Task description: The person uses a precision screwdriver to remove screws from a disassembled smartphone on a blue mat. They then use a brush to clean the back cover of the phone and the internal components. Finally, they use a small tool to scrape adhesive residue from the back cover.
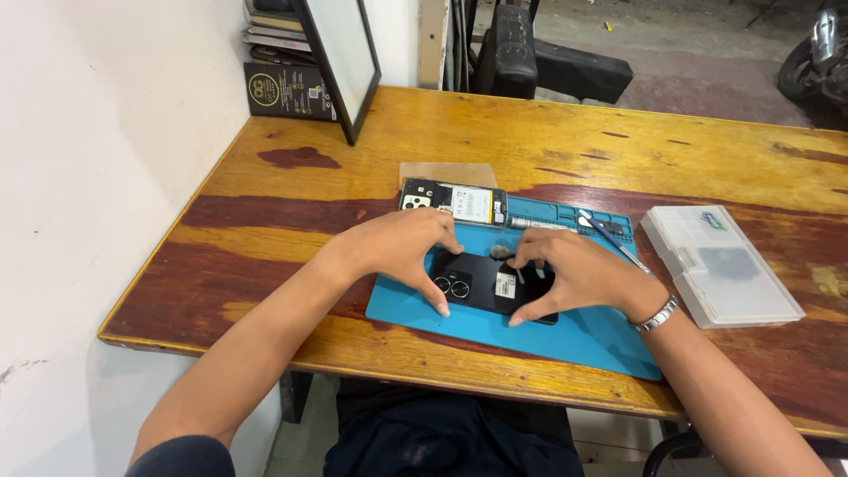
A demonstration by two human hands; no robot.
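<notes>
Both hands bear on one black phone back cover (481, 281) lying camera-rings-up on the blue work mat (583, 340), near the front edge of the wooden surface (548, 146). Left hand (402, 247) spread, thumb and forefinger framing the cover's left end beside the two lens rings; right hand (574, 274) likewise spread over the right end, thumb at the lower corner. Neither hand is closed round anything; the fingers press flat, apparently to pin the cover against the mat so it cannot slide. One opened phone body (453, 202), battery showing, lies just beyond the cover at the mat's far edge, clear of the hands yet within reach. One thin tool (609, 238) lies on the mat's tray section. One clear plastic parts box (720, 263), lid shut, sits right of the mat. One dark-framed panel (340, 62) leans against the wall.
</notes>
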